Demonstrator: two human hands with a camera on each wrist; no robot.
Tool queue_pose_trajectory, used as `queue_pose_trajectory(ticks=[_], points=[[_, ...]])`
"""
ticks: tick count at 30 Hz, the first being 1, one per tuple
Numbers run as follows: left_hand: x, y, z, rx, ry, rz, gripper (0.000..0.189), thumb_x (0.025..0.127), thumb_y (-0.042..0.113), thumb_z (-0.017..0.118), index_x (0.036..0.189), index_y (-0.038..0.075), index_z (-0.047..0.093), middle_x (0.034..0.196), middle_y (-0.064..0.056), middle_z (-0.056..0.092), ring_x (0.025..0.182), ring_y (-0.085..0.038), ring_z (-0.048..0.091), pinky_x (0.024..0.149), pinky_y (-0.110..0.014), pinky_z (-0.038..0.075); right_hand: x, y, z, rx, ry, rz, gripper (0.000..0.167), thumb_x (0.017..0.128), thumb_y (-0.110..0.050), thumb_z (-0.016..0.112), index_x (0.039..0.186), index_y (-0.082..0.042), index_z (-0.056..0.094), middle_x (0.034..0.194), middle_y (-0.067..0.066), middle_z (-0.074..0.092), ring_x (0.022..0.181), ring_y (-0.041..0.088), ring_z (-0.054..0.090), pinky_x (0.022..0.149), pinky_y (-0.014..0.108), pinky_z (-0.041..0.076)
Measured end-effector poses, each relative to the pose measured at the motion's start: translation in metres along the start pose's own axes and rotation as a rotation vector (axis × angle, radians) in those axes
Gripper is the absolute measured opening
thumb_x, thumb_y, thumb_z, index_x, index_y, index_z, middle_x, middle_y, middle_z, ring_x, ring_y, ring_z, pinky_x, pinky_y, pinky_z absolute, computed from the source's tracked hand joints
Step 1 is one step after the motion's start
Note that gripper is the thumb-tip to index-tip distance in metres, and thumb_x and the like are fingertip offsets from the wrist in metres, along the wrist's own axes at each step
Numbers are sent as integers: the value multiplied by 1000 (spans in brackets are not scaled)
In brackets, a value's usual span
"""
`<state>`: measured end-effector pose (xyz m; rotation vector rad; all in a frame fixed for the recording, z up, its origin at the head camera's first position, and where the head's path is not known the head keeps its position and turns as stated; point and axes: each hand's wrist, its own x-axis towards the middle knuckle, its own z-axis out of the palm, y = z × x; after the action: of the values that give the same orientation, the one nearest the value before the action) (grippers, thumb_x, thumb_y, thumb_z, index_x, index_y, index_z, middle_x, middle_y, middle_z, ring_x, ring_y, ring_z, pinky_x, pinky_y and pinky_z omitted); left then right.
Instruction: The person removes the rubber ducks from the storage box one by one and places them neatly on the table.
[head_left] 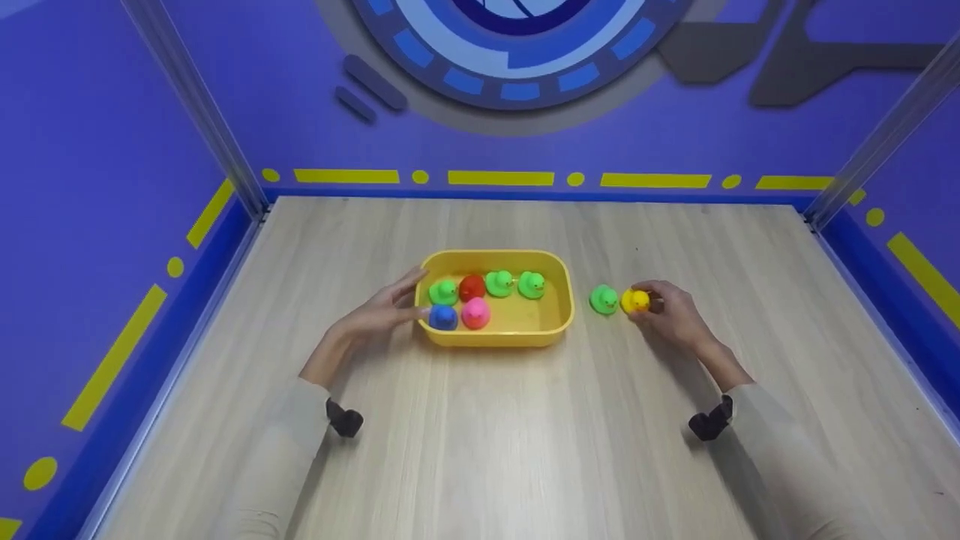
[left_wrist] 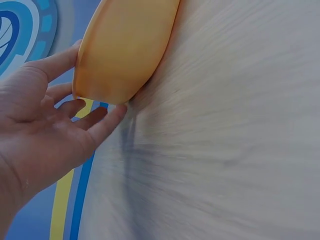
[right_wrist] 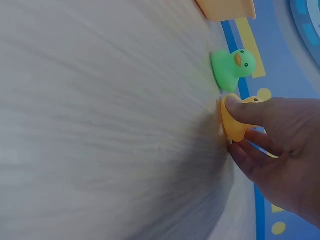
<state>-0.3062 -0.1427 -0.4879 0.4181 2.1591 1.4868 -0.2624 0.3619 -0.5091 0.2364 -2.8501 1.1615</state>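
Note:
A yellow plastic tub (head_left: 495, 340) stands on the table, holding several rubber ducks: a red duck (head_left: 472, 288), a blue duck (head_left: 443, 318), a pink duck (head_left: 475, 313) and several green ones. At the tub's left end, my left hand (head_left: 381, 311) rests its spread fingers against the rim and end wall. To the tub's right, my right hand (head_left: 671, 311) pinches a yellow rubber duck (head_left: 634, 301) between thumb and fingers, at table level. Just left of it sits a green duck (head_left: 604, 299), also seen beside the yellow duck (right_wrist: 230, 120) in the right wrist view.
The wood-grain table (head_left: 495, 435) is enclosed by blue printed panels (head_left: 285, 97) at the back and sides. Metal posts (head_left: 199, 105) rise at the back corners. A black wrist camera (head_left: 344, 418) sits on the left wrist, another (head_left: 710, 419) on the right.

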Motion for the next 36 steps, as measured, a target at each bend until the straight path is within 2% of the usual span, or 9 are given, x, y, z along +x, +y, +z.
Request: queue_pose_trajectory(ticks=[3, 7, 13, 16, 20, 25, 28, 32, 36], points=[[1, 3, 0, 1, 6, -4, 80, 98, 21, 69, 164, 23, 24, 174, 2, -1, 161, -30, 11, 130, -54, 12, 0, 0, -1, -3, 7, 4, 46, 90, 1, 75, 131, 10, 58, 129, 30, 60, 118, 45, 62, 101, 56, 54], [2, 6, -1, -8, 7, 1, 80, 97, 21, 69, 164, 22, 25, 174, 2, 3, 158, -30, 20, 130, -52, 18, -1, -1, -1, 5, 17, -3, 46, 88, 3, 75, 130, 11, 58, 128, 30, 60, 118, 46, 63, 100, 56, 54], [4, 5, -3, -16, 6, 16, 80, 96, 17, 71, 163, 16, 26, 172, -7, 17, 154, -34, 29, 125, -51, 31, -2, -1, 2, -1, 12, -9, 48, 89, 2, 76, 132, 9, 57, 131, 30, 59, 119, 48, 63, 101, 55, 54], [4, 5, -1, -29, 5, 5, 80, 95, 17, 72, 163, 16, 28, 171, -9, 21, 154, -35, 30, 124, -52, 33, -3, -2, 1, -10, 11, -23, 51, 88, 2, 76, 134, 9, 55, 134, 31, 57, 120, 49, 62, 102, 56, 53], [4, 4, -1, -5, 13, -23, 81, 95, 24, 74, 162, 21, 29, 170, -7, 24, 154, -33, 31, 125, -52, 31, -3, -2, -2, -2, 2, -42, 58, 87, 3, 77, 138, 9, 52, 138, 32, 54, 124, 50, 58, 105, 58, 51], [5, 4, 0, -15, 11, -52, 83, 94, 30, 74, 163, 26, 28, 165, -9, 35, 148, -31, 42, 120, -49, 41, -5, -6, -7, -5, -9, -50, 63, 88, 2, 76, 143, 8, 47, 143, 33, 49, 128, 51, 52, 108, 64, 47], [4, 3, 0, -21, 18, -49, 83, 95, 29, 74, 163, 24, 28, 161, -12, 41, 146, -31, 45, 117, -47, 44, -6, -12, -10, -1, -10, -61, 63, 89, 1, 75, 144, 8, 46, 144, 33, 47, 130, 52, 49, 108, 66, 45], [1, 2, 1, -9, 24, -40, 83, 95, 30, 73, 163, 23, 26, 160, -14, 41, 145, -33, 45, 117, -48, 44, -7, -23, -14, 0, -19, -89, 63, 89, -2, 76, 145, 7, 46, 145, 33, 46, 132, 53, 46, 109, 68, 42], [-3, 2, 2, 5, 5, -50, 85, 95, 35, 73, 164, 27, 23, 165, -11, 34, 147, -33, 42, 119, -50, 41, -3, -36, -16, -19, -32, -121, 62, 89, -4, 77, 144, 5, 49, 144, 31, 48, 131, 52, 48, 108, 67, 43]])
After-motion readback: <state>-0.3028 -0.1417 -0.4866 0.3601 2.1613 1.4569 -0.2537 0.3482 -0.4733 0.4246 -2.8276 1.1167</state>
